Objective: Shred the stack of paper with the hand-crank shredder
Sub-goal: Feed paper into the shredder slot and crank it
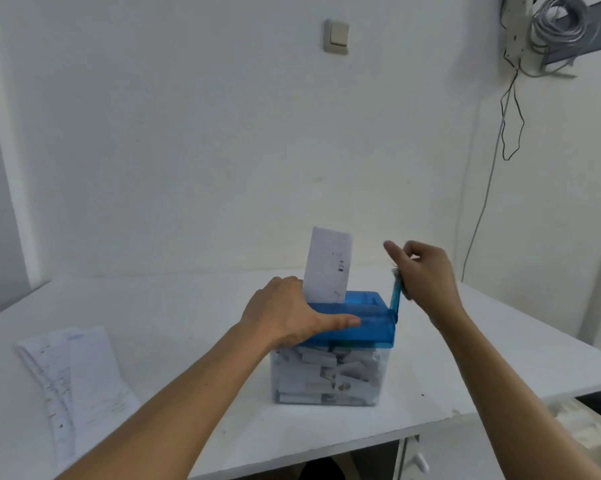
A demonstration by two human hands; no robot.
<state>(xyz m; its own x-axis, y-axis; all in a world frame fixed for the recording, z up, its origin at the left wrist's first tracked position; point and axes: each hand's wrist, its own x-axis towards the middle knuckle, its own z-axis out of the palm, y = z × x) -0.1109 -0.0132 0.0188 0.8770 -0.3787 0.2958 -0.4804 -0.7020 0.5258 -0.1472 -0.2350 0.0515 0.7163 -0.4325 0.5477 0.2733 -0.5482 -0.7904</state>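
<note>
Left hand on shredder; right hand, crank

You have a single view: a wide-angle camera on your head, facing forward and down across the desk from its near edge. It sits close, so both your forearms run in from the bottom of the frame, and the shredder with its crank stands just below centre. The white wall behind the desk fills the upper half, its side edges leaning.
</note>
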